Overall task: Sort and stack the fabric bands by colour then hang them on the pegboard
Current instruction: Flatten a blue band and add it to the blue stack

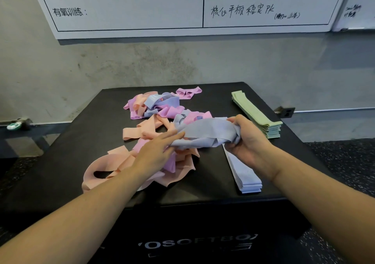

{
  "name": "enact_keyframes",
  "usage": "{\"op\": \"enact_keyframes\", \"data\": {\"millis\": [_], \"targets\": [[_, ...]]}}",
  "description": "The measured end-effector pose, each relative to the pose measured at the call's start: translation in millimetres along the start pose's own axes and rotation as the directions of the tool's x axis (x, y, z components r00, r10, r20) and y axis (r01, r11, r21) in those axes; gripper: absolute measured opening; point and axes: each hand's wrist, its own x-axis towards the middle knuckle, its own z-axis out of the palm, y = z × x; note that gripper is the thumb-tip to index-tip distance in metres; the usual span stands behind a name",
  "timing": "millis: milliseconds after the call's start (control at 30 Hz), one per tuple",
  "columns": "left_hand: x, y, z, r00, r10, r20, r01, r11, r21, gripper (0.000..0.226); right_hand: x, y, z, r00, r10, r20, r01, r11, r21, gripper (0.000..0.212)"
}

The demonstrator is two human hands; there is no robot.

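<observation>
While the right hand (246, 137) clenches one bunched end of a pale blue fabric band (205, 135), the left hand (157, 149) meets the band's other end with fingers mostly straight, the fingertips against or just under the cloth; whether they pinch it cannot be told. Held just above the flat top of the black padded box (81, 138), the band runs with its long axis roughly left to right between the two hands, the left end slightly lower.

Under and behind the left hand sprawls a tangled heap of loose peach, pink and pale blue fabric bands (158, 113), spread from the box's near-left part toward its far middle. Below the right wrist lies a neat stack of flattened pale blue bands (246, 179), its long axis running from near to far and leaning slightly left at the far end. Toward the far-right edge sits a stack of flattened pale green bands (257, 115), long axis running diagonally from far-left to near-right. A white board with handwritten characters (129, 10) hangs on the grey wall behind.
</observation>
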Motion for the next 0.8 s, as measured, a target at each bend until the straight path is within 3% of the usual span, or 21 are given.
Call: {"op": "enact_keyframes", "data": {"millis": [133, 233, 300, 467, 633, 733, 800], "targets": [[-7, 1, 1, 0.995, -0.098, -0.003, 0.097, 0.982, -0.159, 0.046, 7, -10, -8, 0.994, -0.038, -0.107, 0.038, 0.999, 0.004, 0.008], [-8, 2, -2, 0.989, -0.151, 0.008, 0.148, 0.962, -0.228, 0.046, 8, -12, -15, 0.993, -0.043, -0.112, 0.043, 0.999, 0.001, 0.014], [-6, 7, -5, 0.985, -0.171, 0.023, 0.167, 0.916, -0.366, 0.047, 11, -11, -18, 0.992, -0.051, -0.114, 0.051, 0.999, -0.001, 0.023], [4, 13, -12, 0.929, -0.367, -0.039, 0.263, 0.732, -0.629, 0.042, 15, -6, -20, 0.988, -0.026, -0.15, 0.021, 0.999, -0.039, 0.031], [10, 11, -23, 0.827, -0.56, -0.048, 0.18, 0.345, -0.921, 0.047, 12, 1, -15, 0.989, -0.021, -0.144, -0.003, 0.986, -0.167, 0.028], [12, 10, -29, 0.781, -0.622, -0.058, 0.173, 0.305, -0.937, 0.04, 12, 2, -12, 0.986, 0.03, -0.161, -0.049, 0.993, -0.111, 0.026], [16, 7, -32, 0.752, -0.655, -0.066, 0.153, 0.271, -0.95, 0.041, 15, 3, -11, 0.983, -0.017, -0.185, -0.019, 0.982, -0.188, 0.024]]}}
